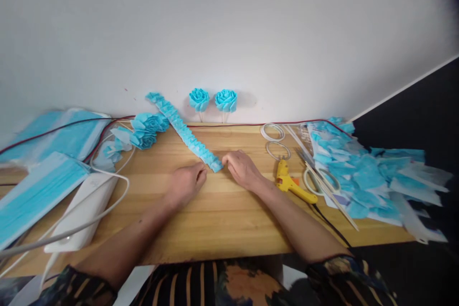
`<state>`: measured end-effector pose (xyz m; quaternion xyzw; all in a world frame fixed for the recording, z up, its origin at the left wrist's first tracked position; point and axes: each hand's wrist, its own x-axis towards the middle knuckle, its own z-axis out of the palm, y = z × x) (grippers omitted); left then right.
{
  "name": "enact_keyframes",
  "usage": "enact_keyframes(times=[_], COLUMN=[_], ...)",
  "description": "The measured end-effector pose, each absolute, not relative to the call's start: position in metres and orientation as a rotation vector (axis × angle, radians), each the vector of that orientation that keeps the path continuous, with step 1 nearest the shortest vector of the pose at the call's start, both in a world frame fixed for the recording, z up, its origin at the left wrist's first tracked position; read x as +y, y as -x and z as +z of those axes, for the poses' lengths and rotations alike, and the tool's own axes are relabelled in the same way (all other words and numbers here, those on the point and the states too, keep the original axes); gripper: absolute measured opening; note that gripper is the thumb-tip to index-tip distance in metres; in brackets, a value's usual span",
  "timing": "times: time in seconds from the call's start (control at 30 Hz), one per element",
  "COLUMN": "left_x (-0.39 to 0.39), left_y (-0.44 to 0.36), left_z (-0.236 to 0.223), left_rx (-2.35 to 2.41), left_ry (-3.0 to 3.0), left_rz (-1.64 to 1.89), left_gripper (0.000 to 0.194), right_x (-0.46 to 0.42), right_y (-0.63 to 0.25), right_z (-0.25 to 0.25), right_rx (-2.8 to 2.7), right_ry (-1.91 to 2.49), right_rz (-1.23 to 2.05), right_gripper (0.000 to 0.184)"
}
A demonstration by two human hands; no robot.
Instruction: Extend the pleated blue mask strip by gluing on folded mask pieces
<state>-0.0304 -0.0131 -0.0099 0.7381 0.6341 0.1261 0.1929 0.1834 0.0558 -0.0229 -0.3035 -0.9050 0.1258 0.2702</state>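
Note:
A long pleated blue strip (182, 129) lies diagonally on the wooden table (215, 210), running from the wall down to the middle. Its near end sits between my hands. My right hand (242, 167) pinches that end with curled fingers. My left hand (188, 181) rests on the table just left of the strip's end, fingers curled and closed, fingertips touching or almost touching the strip. Two finished blue flowers on sticks (212, 100) lean against the wall behind.
A yellow glue gun (289, 182), scissors (319, 177), white loops (274, 131) and a heap of blue scraps (362, 177) lie at the right. At the left are blue face masks (36, 191), a white power strip (82, 210) with cables, and more blue flowers (147, 129).

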Motion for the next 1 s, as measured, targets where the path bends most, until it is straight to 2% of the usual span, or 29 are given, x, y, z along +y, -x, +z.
enact_keyframes(times=[0.2, 0.67, 0.83, 1.0], left_x=[-0.015, -0.015, -0.032, -0.082], left_y=[0.034, 0.05, 0.05, 0.063], left_z=[-0.008, -0.01, 0.002, 0.013], left_rx=[1.777, 1.859, 1.8, 1.398], left_ry=[-2.065, -2.01, -2.187, -2.478], left_rz=[0.408, 0.526, 0.33, 0.059], left_gripper=[0.029, 0.036, 0.036, 0.038], right_x=[0.052, 0.069, 0.069, 0.074], right_y=[-0.182, -0.208, -0.207, -0.208], right_z=[-0.018, 0.002, -0.002, -0.007], right_rx=[-2.476, -2.36, -2.406, -2.403], right_ry=[0.793, 1.135, 1.1, 1.09], right_rz=[0.283, 0.026, -0.019, -0.046], right_gripper=[0.023, 0.032, 0.034, 0.031])
